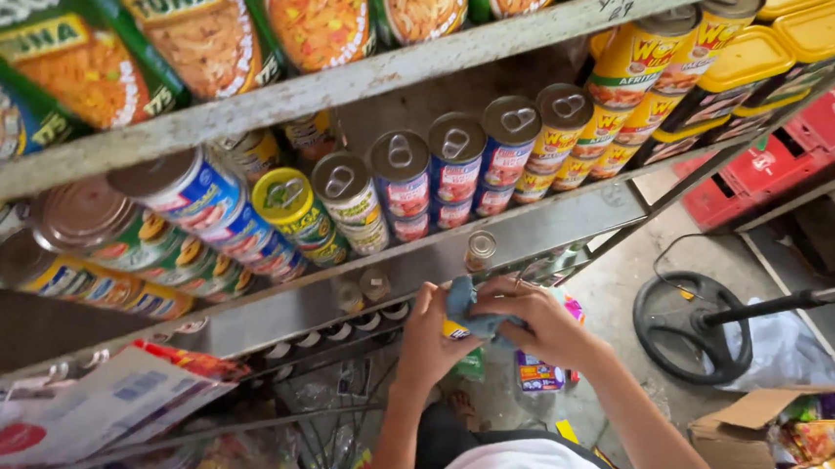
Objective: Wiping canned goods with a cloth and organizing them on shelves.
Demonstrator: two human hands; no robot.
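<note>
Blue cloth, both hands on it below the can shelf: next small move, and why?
Probably finish the rub, then free one hand. Both the left hand and right hand press the blue cloth around a small item I can't identify, below the shelf rail.

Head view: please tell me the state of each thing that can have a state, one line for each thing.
left hand: closed around a small item with a yellow label, mostly hidden
right hand: pressing a blue cloth against that item
cans on the middle shelf: stacked upright, pull-tab lids unopened
yellow-lidded tubs: lids on, stacked
cardboard box: flaps open, packets inside
red crates: stacked on the floor
</note>
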